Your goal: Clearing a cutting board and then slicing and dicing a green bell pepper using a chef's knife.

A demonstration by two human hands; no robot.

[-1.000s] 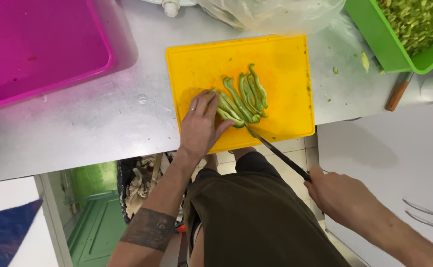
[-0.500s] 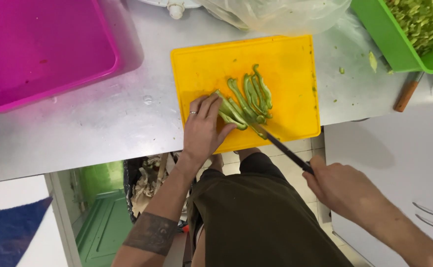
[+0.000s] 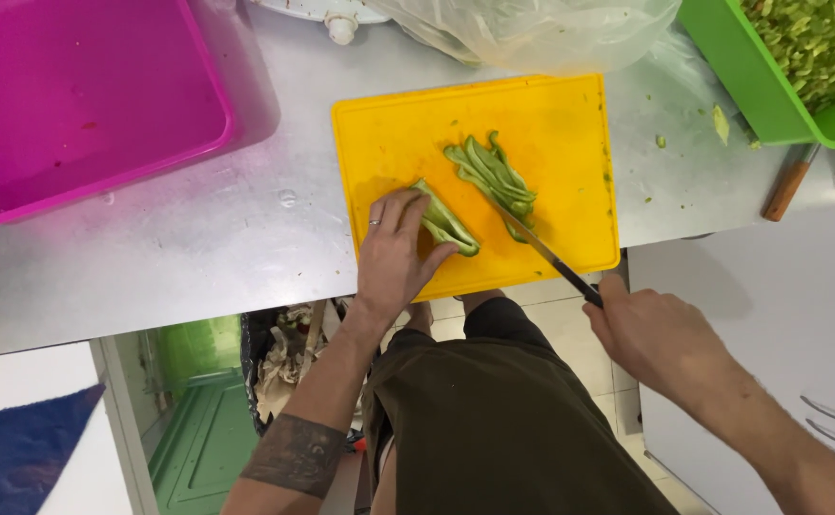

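The left hand lies flat, fingers spread and curled over a piece of green pepper, pinning it on the yellow cutting board. The right hand has its grip closed round the handle of a knife, whose blade slants across the board between that piece and a pile of pepper strips. The board sits on a steel worktop. A magenta tub stands to the left, a green crate of chopped greens at upper right, and a clear plastic bag behind the board.
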